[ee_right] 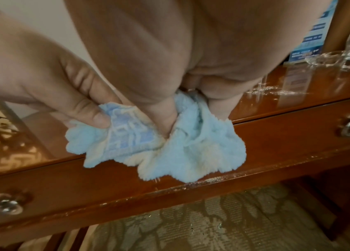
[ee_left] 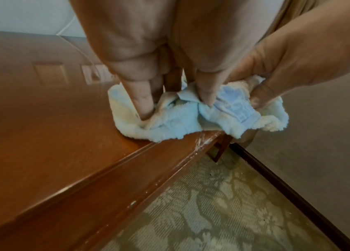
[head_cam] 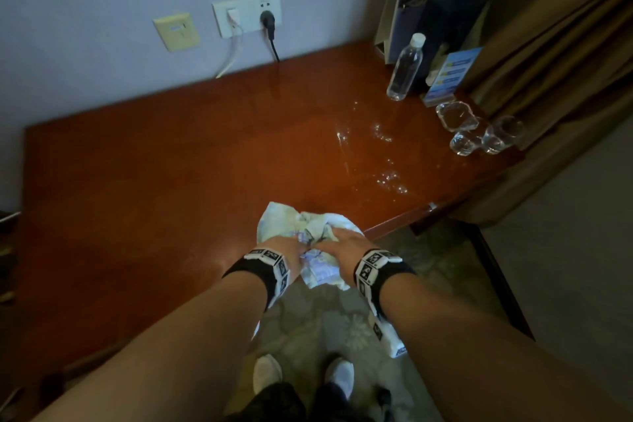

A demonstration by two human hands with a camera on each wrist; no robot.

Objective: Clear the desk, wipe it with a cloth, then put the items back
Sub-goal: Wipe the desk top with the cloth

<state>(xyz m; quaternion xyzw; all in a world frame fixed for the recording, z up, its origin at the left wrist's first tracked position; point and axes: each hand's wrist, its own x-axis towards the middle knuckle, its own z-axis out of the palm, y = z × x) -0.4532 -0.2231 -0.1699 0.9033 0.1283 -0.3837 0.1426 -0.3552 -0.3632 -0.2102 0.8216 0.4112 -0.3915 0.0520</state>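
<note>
Both your hands, left hand (head_cam: 291,243) and right hand (head_cam: 342,240), clutch the crumpled pale-blue terry cloth (head_cam: 308,233) at the glossy reddish-brown wooden counter (head_cam: 171,164) edge, likely bunching it for wiping.

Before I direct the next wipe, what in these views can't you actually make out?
- Desk under the cloth: covered in every view.
- Left hand fingers: hidden by cloth in the head view.
- Blue card text: too small and blurred.
- Glasses: cut off by the right wrist view's edge.
- Bottle fill level: unclear.
</note>
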